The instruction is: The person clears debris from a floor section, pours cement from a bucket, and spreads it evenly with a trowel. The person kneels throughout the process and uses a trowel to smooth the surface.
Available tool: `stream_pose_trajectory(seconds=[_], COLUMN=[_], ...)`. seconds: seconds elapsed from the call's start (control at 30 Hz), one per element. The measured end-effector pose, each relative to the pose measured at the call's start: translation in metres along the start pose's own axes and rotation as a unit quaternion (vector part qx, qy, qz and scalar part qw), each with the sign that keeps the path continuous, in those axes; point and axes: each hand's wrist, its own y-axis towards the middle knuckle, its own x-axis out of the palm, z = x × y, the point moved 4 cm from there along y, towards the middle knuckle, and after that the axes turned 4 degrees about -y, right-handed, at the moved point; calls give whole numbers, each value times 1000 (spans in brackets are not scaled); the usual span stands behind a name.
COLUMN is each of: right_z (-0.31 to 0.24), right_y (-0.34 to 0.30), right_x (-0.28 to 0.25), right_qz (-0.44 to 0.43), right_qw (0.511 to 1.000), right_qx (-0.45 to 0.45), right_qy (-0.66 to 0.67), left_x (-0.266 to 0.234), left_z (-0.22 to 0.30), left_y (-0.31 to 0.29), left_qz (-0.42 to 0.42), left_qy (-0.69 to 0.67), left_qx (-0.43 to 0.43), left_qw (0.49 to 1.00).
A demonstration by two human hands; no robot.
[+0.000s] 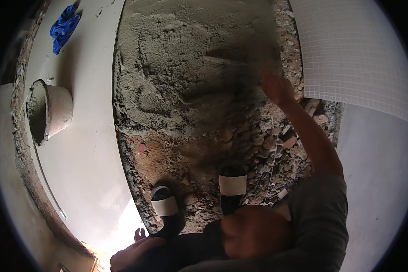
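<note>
At the right edge of a rough bed of wet grey mortar, my right hand is reached out and smeared by motion. Dark blurred streaks run across the mortar to its left; whether the hand holds a tool cannot be made out. My left hand shows only as a few fingertips beside my bare left knee at the lower left. The rest of that hand is hidden. Both my feet, in dark footwear with pale bands, stand on the rubble below the mortar's near edge.
Along the left, a pale smooth slab carries a mortar-smeared bucket lying on its side and a crumpled blue cloth. White small-grid tiling borders the right. A thin string crosses the broken stones.
</note>
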Motion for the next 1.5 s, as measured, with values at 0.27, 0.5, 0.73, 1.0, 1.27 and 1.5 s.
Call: stream_pose_trajectory(seconds=[0.27,0.5,0.73,1.0,1.27,1.5], right_z=[-124,-243,-168,-117,-117,-127], right_y=[-168,-143,-160,-185,-208,-122], right_x=[-11,39,49,53,25,2], right_qz=[-101,-87,-171,-87,-123,9], right_qw=[915,892,711,618,639,949], right_qx=[7,-4,252,373,330,68], right_qy=[392,444,633,687,684,307], left_x=[2,22,51,74,86,92], left_z=[-21,-41,-64,-56,-51,-44], left_y=[0,17,82,156,204,231], left_qz=[51,106,102,44,34,39], left_qy=[15,26,0,-58,-79,-79], left_qx=[20,92,177,368,434,462], left_qw=[998,990,979,927,897,882])
